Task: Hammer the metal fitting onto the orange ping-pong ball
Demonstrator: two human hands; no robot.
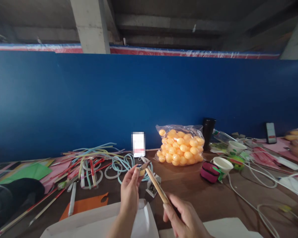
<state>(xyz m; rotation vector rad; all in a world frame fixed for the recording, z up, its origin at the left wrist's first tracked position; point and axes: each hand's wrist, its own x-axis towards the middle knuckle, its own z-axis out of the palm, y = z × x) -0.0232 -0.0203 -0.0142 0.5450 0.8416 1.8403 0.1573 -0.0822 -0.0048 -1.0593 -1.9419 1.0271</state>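
Two hands held a wooden-handled tool (157, 185) low in the centre of the frame.

Nearest, the right hand (182, 216) was closed around the handle's lower end. The long axis slanted up and to the left, metal head uppermost, where the left hand (129, 190) pinched it between its fingertips. Below lay white paper (145, 223); farther back, a bag of orange balls (180, 145) stood against the blue wall (89, 99).

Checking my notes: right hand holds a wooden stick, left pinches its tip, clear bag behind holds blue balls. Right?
No: the head view shows orange balls in the bag. The right hand holds the wooden stick; the left hand pinches its tip.
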